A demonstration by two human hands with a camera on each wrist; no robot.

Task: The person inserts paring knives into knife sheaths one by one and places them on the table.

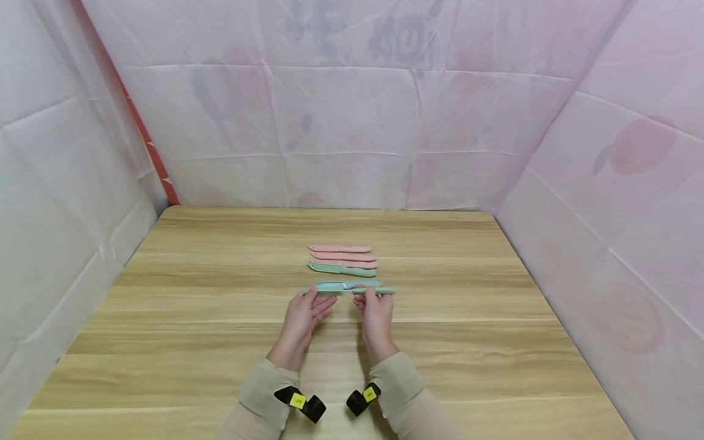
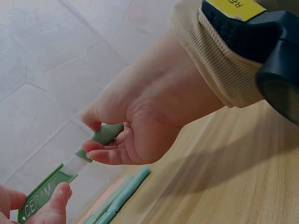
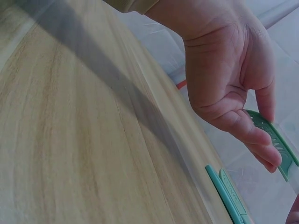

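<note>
Over the table, my left hand (image 1: 299, 321) pinches the green sheath (image 2: 44, 193) of a ceramic knife between thumb and fingers. My right hand (image 1: 377, 318) grips that knife's green handle (image 2: 105, 135). A short stretch of white blade (image 2: 74, 165) shows between sheath and handle, so the knife is partly out. Just behind it on the table lies a teal sheathed knife (image 3: 222, 191), partly covered in the head view. Farther back are a green sheathed knife (image 1: 341, 269) and three pink sheathed knives (image 1: 341, 249), laid roughly parallel. Only fingertips of the left hand show in the left wrist view.
The wood-grain table (image 1: 467, 342) runs back to a hanging pale sheet (image 1: 346, 122), with further sheets at the left and right sides. Each wrist carries a black strapped camera (image 1: 315, 408) with a yellow label.
</note>
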